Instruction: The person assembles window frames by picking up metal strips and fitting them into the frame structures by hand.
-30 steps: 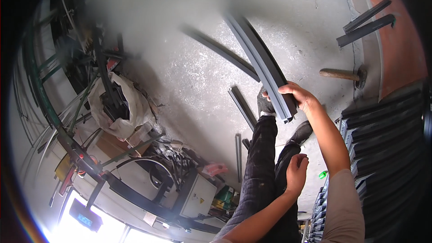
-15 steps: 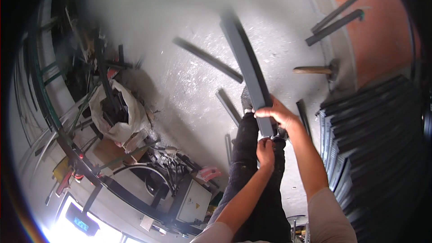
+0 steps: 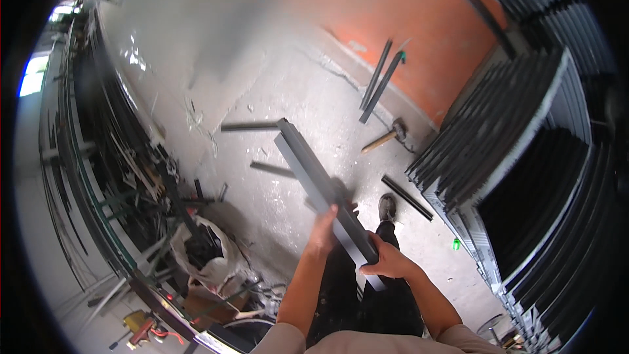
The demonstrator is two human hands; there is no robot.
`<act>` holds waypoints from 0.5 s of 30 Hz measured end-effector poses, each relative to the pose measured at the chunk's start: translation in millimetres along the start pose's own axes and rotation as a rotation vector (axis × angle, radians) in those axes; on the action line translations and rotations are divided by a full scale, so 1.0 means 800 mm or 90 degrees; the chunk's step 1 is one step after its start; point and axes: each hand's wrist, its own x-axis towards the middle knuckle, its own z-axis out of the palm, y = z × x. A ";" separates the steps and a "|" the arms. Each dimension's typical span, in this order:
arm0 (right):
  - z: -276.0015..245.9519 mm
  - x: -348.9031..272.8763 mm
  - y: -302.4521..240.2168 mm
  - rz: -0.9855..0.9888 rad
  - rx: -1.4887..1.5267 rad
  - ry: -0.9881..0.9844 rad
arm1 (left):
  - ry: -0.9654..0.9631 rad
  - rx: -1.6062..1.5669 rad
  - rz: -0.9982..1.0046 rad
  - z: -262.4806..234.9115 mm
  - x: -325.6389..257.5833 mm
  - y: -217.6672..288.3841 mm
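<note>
A long grey metal profile (image 3: 313, 174) slants in front of me, its far end up to the left and its near end over my legs. A darker lengthwise side shows along its right edge; I cannot tell whether it is one piece or two. My left hand (image 3: 322, 228) grips its left side about midway down. Closer to the near end, my right hand (image 3: 389, 259) is wrapped around the right side. Short dark profiles (image 3: 250, 126) lie on the floor beyond. To the right of them rests a wooden-handled hammer (image 3: 383, 138).
Tall stacks of dark profiles (image 3: 495, 121) stand at the right. Two strips (image 3: 384, 85) lie by the orange surface (image 3: 419, 46). A loose profile (image 3: 407, 197) lies near my shoe (image 3: 388, 207). At the left are a white sack (image 3: 226, 265) of offcuts and a long rack.
My view has turned right, bringing more of the stacks in. The left hand has moved from the profile's near end up to its left side; the right hand now grips nearer that end.
</note>
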 end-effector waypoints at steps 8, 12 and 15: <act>0.010 -0.099 -0.020 -0.146 0.066 0.338 | -0.060 0.051 -0.049 0.108 -0.061 -0.002; -0.014 -0.162 -0.061 -0.233 -0.129 0.538 | -0.199 0.042 -0.025 0.181 -0.095 -0.017; -0.030 -0.211 -0.048 -0.317 -0.231 0.628 | -0.310 -0.008 -0.051 0.221 -0.106 -0.043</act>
